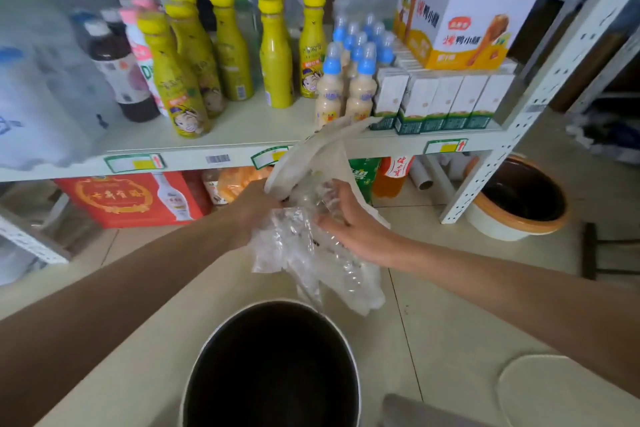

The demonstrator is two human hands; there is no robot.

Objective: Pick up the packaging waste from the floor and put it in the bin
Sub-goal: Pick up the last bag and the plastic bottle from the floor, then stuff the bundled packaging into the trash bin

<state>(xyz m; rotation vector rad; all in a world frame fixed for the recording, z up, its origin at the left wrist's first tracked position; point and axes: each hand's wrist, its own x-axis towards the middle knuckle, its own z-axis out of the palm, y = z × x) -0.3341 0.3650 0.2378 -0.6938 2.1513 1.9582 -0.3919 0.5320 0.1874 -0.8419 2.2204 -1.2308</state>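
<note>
Both my hands hold a bundle of packaging waste in the middle of the head view. My left hand [254, 208] grips a bent white cardboard sheet [311, 156] that sticks up to the right. My right hand [349, 224] is closed on crumpled clear plastic wrap [304, 263], which hangs down from both hands. Directly below the dangling wrap stands a round dark bin [273, 367] with a pale rim, its mouth open toward me.
A white metal shelf [207, 146] carries yellow bottles [277, 55], blue-capped bottles, and milk cartons [446, 100]. A red box [131, 198] sits under it. A ceramic pot [519, 198] stands on the tiled floor at right. A pale round disc [554, 392] lies at lower right.
</note>
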